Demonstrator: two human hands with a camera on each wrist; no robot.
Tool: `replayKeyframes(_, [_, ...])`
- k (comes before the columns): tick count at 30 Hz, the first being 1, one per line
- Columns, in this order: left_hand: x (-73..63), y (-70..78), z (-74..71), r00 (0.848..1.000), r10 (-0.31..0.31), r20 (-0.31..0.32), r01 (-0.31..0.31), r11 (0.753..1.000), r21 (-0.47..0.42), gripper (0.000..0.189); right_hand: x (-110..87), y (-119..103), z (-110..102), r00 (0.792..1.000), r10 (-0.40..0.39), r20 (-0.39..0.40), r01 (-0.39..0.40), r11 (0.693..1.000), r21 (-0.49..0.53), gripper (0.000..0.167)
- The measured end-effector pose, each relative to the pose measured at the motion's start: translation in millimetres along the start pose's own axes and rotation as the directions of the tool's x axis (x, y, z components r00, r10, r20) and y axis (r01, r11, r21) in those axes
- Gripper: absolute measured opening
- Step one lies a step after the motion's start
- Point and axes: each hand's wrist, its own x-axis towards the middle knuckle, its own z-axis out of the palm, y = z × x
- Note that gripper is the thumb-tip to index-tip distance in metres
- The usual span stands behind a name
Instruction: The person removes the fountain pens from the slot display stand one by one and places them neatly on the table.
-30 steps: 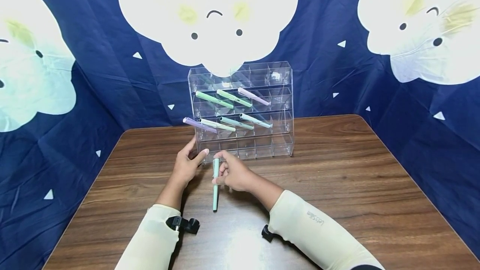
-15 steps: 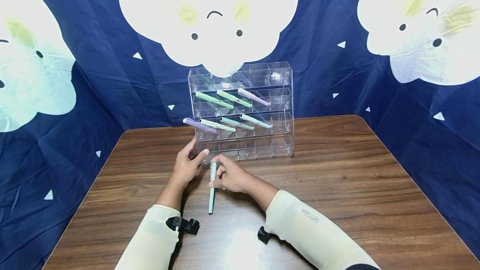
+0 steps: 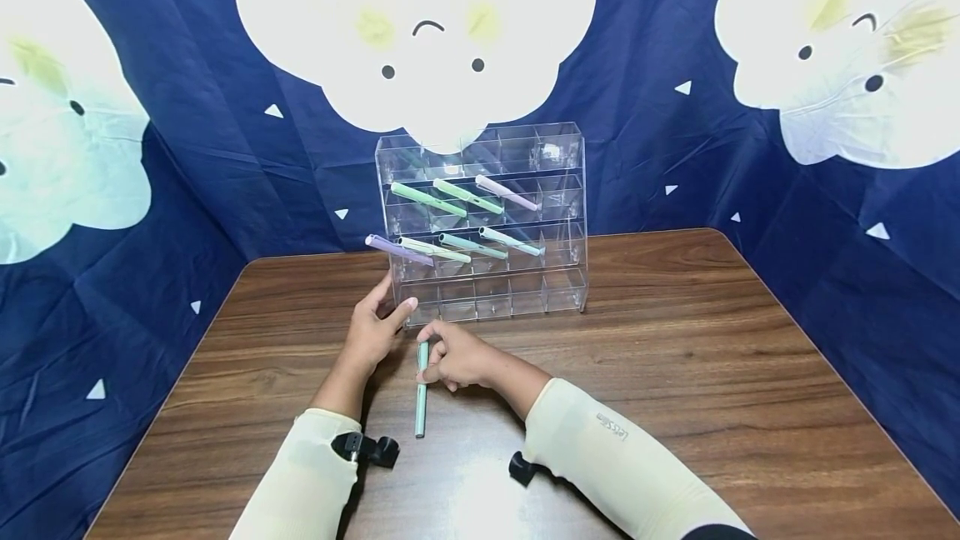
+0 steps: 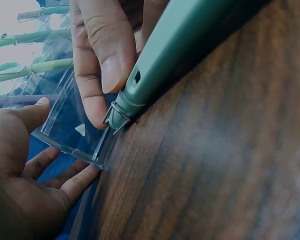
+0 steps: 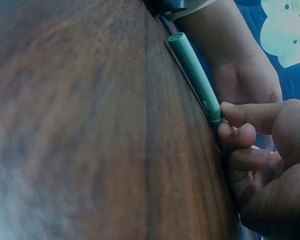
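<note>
A mint-green pen (image 3: 422, 398) lies lengthwise toward the camera, close over the table in front of the rack. My right hand (image 3: 459, 357) pinches it, thumb on its side and forefinger at its far end. In the left wrist view the pen (image 4: 165, 55) shows a small dark slot and a metal clip. My left hand (image 3: 372, 328) holds the lower left corner of a clear acrylic rack (image 3: 491, 307), thumb at the front and fingers along the side. In the right wrist view my right hand (image 5: 270, 145) has its fingertips at one end of the pen (image 5: 195, 70).
Two middle tiers of the rack carry several slanted pens, among them a purple pen (image 3: 399, 250), a green pen (image 3: 427, 200) and a pink pen (image 3: 507, 192). The wooden table (image 3: 675, 357) ends at a blue cloth backdrop (image 3: 637, 65) with cloud prints.
My right hand has moved slightly left and toward the camera, carrying the mint-green pen. The left hand and the rack stay where they were.
</note>
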Motion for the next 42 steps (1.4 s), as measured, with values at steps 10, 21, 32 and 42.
replayKeyframes(10, [0.1,-1.7,-0.3,1.0,0.013,0.004,-0.013,1.0,0.004,0.074,3.1,1.7,0.6,1.0,-0.003,0.006,0.003,1.0,0.01,0.059])
replayKeyframes(21, [-1.1,1.9,0.6,1.0,0.011,0.006,-0.011,1.0,-0.007,0.073,2.2,1.8,-2.0,1.0,0.019,0.014,-0.02,0.998,0.059,0.063])
replayKeyframes(32, [-0.8,1.8,-0.1,1.0,0.009,0.003,-0.009,1.0,-0.009,0.073,0.3,0.4,-4.7,1.0,0.009,0.012,-0.009,0.999,0.042,0.07])
replayKeyframes(42, [-0.2,1.5,-0.9,1.0,-0.003,0.004,0.003,1.0,-0.004,0.073,3.4,-0.4,1.3,0.998,0.048,-0.035,-0.047,0.999,0.02,0.054])
